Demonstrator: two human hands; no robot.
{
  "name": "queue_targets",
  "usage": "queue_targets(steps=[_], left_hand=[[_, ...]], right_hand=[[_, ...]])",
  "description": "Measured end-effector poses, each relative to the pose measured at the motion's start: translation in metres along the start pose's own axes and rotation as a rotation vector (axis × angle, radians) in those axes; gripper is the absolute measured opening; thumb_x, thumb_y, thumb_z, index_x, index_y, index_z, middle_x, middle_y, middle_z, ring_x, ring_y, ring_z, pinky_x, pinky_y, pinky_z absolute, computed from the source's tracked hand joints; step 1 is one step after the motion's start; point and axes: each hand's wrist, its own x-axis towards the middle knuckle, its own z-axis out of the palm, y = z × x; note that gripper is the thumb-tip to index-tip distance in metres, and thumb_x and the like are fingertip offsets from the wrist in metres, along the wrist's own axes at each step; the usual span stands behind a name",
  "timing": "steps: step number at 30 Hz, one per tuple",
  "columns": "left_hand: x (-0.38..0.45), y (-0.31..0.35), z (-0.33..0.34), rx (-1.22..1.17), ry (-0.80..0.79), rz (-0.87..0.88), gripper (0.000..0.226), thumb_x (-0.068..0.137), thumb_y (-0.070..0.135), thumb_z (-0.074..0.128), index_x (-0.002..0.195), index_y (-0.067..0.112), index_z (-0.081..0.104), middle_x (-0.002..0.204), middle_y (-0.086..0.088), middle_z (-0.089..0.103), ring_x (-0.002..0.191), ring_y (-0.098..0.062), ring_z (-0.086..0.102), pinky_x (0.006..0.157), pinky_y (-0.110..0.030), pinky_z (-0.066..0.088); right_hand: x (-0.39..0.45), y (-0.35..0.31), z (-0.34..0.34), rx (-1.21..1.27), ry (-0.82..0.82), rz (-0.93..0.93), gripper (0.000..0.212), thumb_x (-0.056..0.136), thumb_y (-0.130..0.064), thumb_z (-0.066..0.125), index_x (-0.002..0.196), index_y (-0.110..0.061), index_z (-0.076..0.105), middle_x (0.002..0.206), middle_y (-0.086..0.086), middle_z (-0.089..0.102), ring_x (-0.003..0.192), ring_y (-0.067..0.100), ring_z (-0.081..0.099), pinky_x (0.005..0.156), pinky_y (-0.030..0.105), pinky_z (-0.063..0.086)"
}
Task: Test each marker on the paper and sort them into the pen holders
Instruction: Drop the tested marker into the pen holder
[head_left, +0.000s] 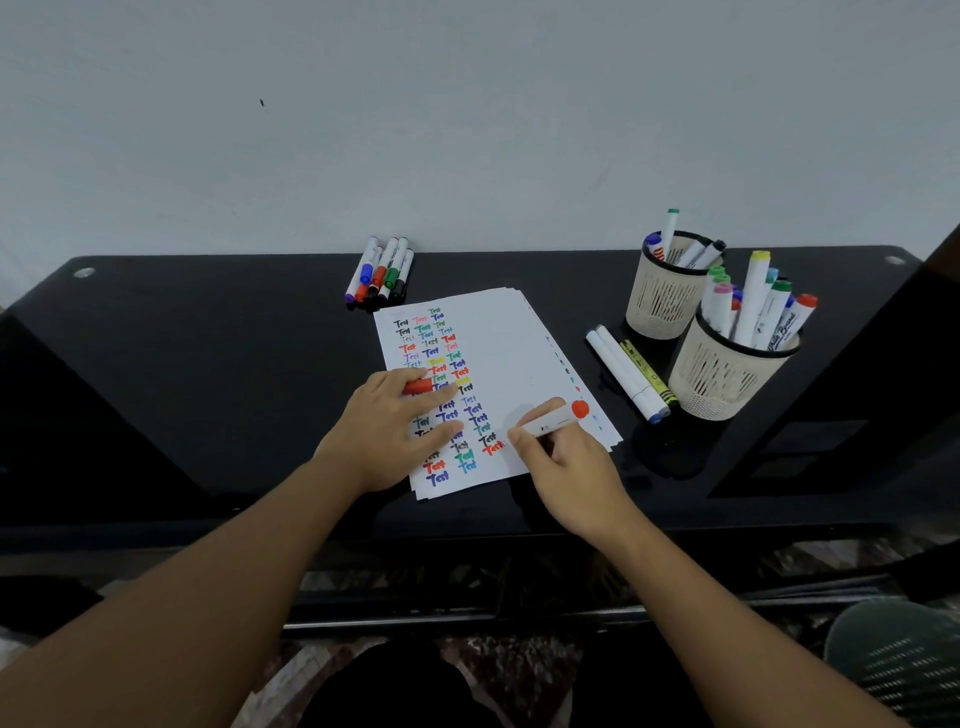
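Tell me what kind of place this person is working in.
Probably a room at home, not a proper workshop: a glossy black table pushed against a bare pale wall, with patterned flooring below. Beige mesh pen holders and a white test sheet make it an improvised desk.

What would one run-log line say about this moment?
step: testing red marker | right hand: writing on paper | left hand: holds red cap, steadies paper | holders: part-filled

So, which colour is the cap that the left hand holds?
Red-orange; the cap in the left hand shows in the head view.
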Motion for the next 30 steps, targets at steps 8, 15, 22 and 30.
queue_targets(steps=[8,15,22,30], left_hand=[[-0.004,0.001,0.001,-0.151,0.086,-0.017,0.059,0.098,0.06,0.049,0.153,0.048,0.033,0.16,0.005,0.025,0.145,-0.017,0.028,0.117,-0.043,0.034],[-0.002,-0.006,0.006,-0.045,0.282,-0.125,0.047,0.101,0.046,0.051,0.144,0.027,0.052,0.127,0.005,0.046,0.115,-0.014,0.036,0.1,-0.034,0.035],[-0.001,-0.006,0.006,-0.111,0.273,-0.089,0.034,0.103,0.039,0.052,0.132,0.024,0.06,0.118,0.007,0.051,0.105,-0.01,0.042,0.094,-0.032,0.042],[-0.008,-0.001,0.004,-0.192,0.309,-0.063,0.032,0.104,0.035,0.052,0.133,0.024,0.058,0.121,0.006,0.061,0.104,-0.006,0.051,0.085,-0.024,0.047]], right_hand=[[0.001,0.001,0.001,0.059,0.029,-0.003,0.018,0.105,-0.04,0.054,0.101,-0.025,0.061,0.095,-0.008,0.07,0.09,0.01,0.066,0.078,0.028,0.054],[0.004,0.002,-0.001,0.362,0.043,-0.037,0.016,0.107,-0.026,0.054,0.112,-0.038,0.064,0.083,-0.005,0.068,0.086,0.01,0.066,0.091,0.037,0.056],[0.021,-0.005,-0.013,0.303,-0.267,0.018,0.082,0.096,0.01,0.038,0.147,-0.053,0.038,0.142,-0.026,0.05,0.129,-0.013,0.046,0.093,0.025,0.053],[0.061,-0.029,-0.014,0.258,-0.161,-0.04,0.035,0.107,-0.029,0.055,0.137,-0.045,0.048,0.128,0.001,0.064,0.07,0.01,0.069,0.076,0.027,0.058]])
